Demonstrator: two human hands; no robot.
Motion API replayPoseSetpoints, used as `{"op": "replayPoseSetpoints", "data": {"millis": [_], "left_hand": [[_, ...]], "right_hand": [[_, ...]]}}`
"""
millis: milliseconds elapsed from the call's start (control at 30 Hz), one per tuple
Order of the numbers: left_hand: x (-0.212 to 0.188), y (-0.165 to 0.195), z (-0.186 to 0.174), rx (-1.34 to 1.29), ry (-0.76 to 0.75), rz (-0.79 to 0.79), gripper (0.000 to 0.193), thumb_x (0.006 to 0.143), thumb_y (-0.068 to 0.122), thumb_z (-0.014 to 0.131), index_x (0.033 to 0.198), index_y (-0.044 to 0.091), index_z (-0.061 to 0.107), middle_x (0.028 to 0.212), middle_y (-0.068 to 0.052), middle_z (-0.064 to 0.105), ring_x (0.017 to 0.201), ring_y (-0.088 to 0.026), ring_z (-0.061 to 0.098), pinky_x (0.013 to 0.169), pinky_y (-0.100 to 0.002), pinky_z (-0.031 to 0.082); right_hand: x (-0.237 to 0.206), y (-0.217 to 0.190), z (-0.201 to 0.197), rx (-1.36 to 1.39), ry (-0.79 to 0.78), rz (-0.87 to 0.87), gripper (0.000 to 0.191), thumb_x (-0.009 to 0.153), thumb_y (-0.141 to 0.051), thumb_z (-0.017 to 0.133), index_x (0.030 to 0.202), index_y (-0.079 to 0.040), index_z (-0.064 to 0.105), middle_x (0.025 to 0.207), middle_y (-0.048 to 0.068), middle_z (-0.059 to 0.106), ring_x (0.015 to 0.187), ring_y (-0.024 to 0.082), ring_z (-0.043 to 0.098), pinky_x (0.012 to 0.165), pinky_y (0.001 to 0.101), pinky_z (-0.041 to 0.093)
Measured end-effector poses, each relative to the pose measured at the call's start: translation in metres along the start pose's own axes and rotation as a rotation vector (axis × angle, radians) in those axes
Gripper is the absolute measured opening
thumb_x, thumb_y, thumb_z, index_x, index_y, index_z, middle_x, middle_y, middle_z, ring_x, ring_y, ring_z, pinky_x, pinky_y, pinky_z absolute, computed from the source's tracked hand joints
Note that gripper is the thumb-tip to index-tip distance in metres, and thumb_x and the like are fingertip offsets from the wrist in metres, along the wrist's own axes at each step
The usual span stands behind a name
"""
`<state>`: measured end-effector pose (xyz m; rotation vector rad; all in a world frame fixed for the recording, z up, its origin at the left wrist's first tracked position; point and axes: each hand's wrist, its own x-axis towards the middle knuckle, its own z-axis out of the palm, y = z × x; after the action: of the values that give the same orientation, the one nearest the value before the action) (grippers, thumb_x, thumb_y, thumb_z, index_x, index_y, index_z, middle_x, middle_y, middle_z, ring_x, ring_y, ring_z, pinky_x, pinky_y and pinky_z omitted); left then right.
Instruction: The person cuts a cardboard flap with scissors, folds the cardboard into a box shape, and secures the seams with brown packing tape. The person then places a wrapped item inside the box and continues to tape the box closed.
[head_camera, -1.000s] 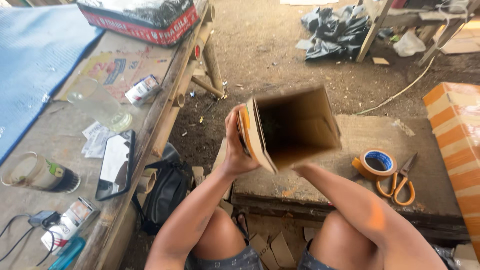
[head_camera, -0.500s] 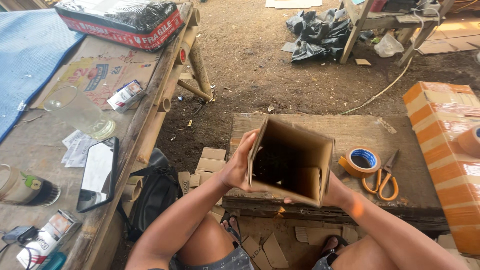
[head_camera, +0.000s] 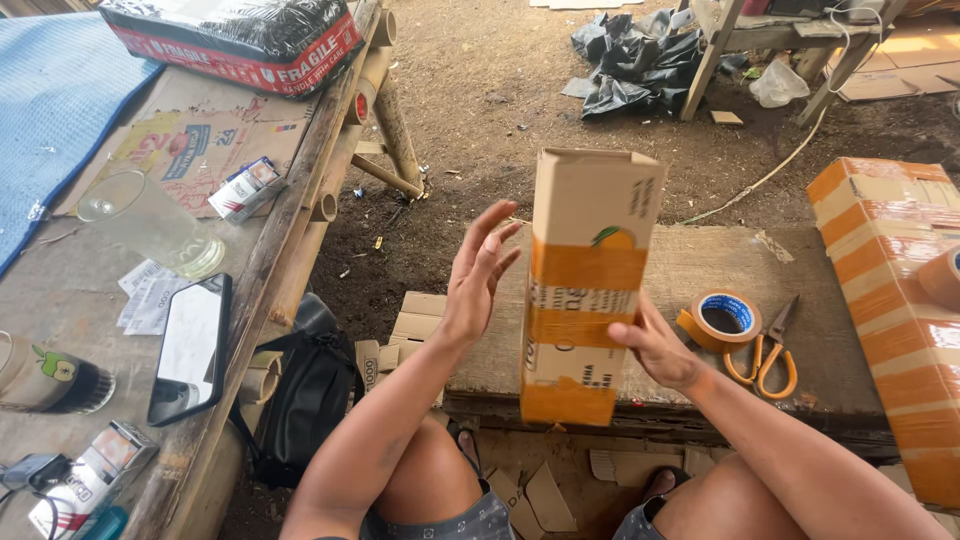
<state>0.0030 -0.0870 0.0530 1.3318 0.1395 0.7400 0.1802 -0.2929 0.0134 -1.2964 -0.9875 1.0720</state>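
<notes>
Holding upright cardboard box (head_camera: 588, 285), right hand (head_camera: 655, 345) gripping side; left hand (head_camera: 478, 272) spread, apart; contents unseen.

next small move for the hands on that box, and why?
Probably close the left hand onto the box: it is open beside it, not touching, while only the right hand steadies the upright box on the board.
</notes>
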Motion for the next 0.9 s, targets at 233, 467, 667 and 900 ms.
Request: {"op": "replayPoseSetpoints", "data": {"millis": [233, 467, 667, 900], "left_hand": [[0.004, -0.035, -0.02, -0.414, -0.251, -0.278, 0.098, 0.09, 0.058, 0.075, 0.153, -0.008, 0.04, 0.134, -0.029, 0.059, 0.123, -0.037, 0.06, 0.104, -0.046, 0.055], [0.0, 0.013, 0.003, 0.008, 0.004, 0.004, 0.13, 0.058, 0.041, 0.092, 0.157, 0.013, 0.012, 0.137, -0.022, 0.048, 0.13, -0.034, 0.055, 0.108, -0.053, 0.054], [-0.017, 0.027, 0.029, 0.434, -0.35, 0.255, 0.137, 0.065, 0.027, 0.096, 0.171, 0.01, 0.009, 0.164, -0.022, 0.033, 0.157, -0.038, 0.035, 0.13, -0.054, 0.029], [-0.023, 0.021, 0.023, 0.678, -0.444, 0.362, 0.133, 0.068, 0.031, 0.095, 0.165, 0.004, 0.008, 0.157, -0.021, 0.034, 0.153, -0.037, 0.037, 0.131, -0.05, 0.035]], "right_hand": [[0.012, 0.032, -0.005, 0.574, -0.23, 0.122, 0.089, 0.085, -0.065, 0.063, 0.148, -0.003, 0.047, 0.142, 0.021, 0.06, 0.123, 0.03, 0.064, 0.104, 0.0482, 0.052], [0.027, 0.015, -0.013, 0.056, 0.055, 0.061, 0.096, 0.088, -0.074, 0.055, 0.154, -0.006, 0.043, 0.14, 0.02, 0.059, 0.134, 0.034, 0.052, 0.11, 0.0482, 0.049], [0.004, 0.004, -0.015, -0.306, 0.118, -0.366, 0.104, 0.075, -0.053, 0.085, 0.15, 0.0, 0.038, 0.136, 0.019, 0.057, 0.131, 0.027, 0.056, 0.108, 0.0441, 0.053], [-0.019, -0.014, -0.002, -0.485, 0.162, -0.807, 0.107, 0.073, -0.025, 0.092, 0.149, 0.004, 0.023, 0.14, 0.015, 0.053, 0.128, 0.023, 0.055, 0.111, 0.0366, 0.044]]}}
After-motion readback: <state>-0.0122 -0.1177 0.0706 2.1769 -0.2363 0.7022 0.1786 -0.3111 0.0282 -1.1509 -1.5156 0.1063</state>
